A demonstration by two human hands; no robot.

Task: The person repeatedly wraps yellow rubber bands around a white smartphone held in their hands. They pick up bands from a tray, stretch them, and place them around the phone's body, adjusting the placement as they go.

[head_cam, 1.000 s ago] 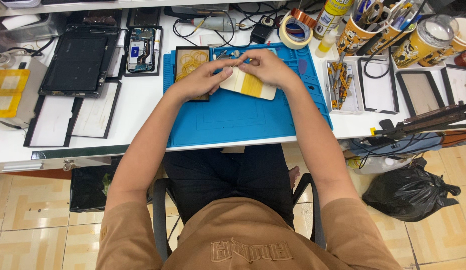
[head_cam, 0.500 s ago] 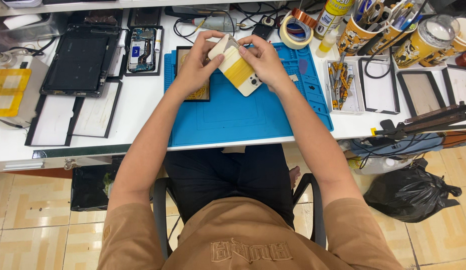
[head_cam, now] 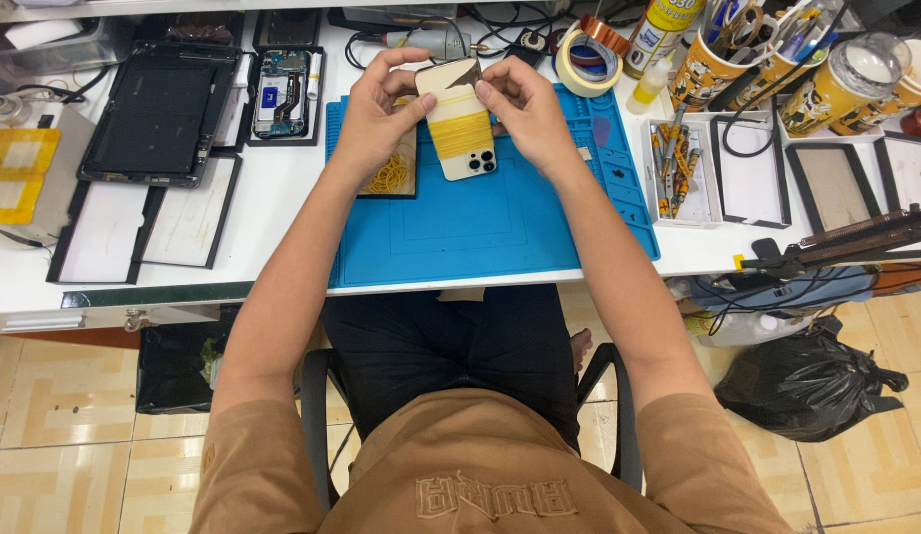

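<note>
Both hands, left hand (head_cam: 373, 117) and right hand (head_cam: 522, 111), pinched phone (head_cam: 460, 119) by long edges, raised over blue mat (head_cam: 500, 227). Phone judged rigid, light, fragile; rubber bands (head_cam: 460, 134) wound round its middle added grip. Tape roll (head_cam: 585, 61) sat at 1 o'clock.

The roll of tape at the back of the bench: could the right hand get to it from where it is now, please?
Probably yes: the roll of tape lies just beyond the right hand with nothing between, though both hands hold the phone.

Both hands hold a phone (head_cam: 459, 119) wrapped in yellow rubber bands above a blue work mat (head_cam: 500, 218), the left hand (head_cam: 373, 114) gripping its left edge and the right hand (head_cam: 525, 109) its right. A tray of rubber bands (head_cam: 391, 176) lies under the left hand. An opened phone (head_cam: 280, 91) and a dark tablet (head_cam: 159, 109) lie further left, and a tape roll (head_cam: 587, 61) sits beyond the mat.
</note>
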